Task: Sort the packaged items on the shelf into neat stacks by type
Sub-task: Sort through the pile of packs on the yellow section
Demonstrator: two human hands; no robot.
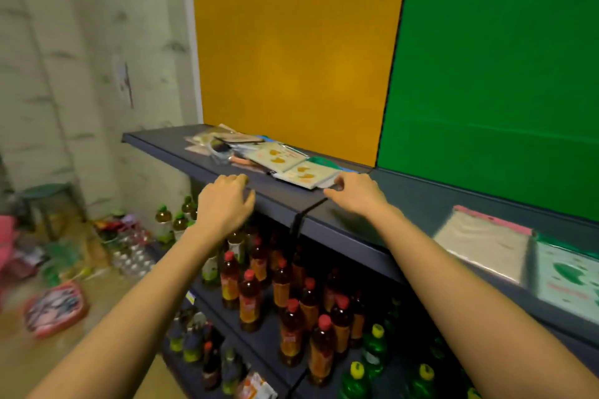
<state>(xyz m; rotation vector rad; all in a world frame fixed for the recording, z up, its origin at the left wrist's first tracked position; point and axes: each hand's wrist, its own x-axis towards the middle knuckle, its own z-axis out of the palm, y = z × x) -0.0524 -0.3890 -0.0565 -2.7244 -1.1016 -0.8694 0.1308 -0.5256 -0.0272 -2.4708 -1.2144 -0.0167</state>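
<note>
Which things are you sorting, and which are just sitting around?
For the job:
mixed pile of packets
pink-topped packet
green-printed packet
top shelf
left hand
right hand

Just lying about:
red-capped bottles
green bottles
stool
clutter on the floor

Packets [272,157] heaped on shelf [405,204] left end — two flat bags [486,244] right; bottles [291,301] below.

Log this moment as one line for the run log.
left hand: empty, at dark top shelf edge | right hand: reaching jumbled pile of flat plastic packets | sorting: unfinished
</note>
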